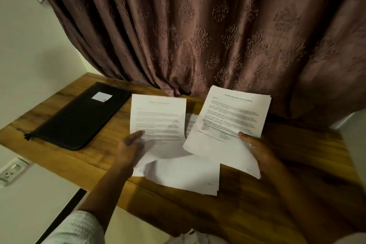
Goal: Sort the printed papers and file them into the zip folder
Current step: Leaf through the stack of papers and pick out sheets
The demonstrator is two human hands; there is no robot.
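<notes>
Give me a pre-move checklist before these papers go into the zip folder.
1. Left hand grips a sheet: ok.
2. Right hand grips the stack: ok.
3. Zip folder open for filing: not ok, it appears shut, flat on the table.
4. All papers gathered: not ok, loose papers lie on the table between the hands.
5. Pages in order: cannot tell, print too blurred.

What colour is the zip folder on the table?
Black, with a small white label on its cover. The zip folder shows best in the head view, the only one.
</notes>
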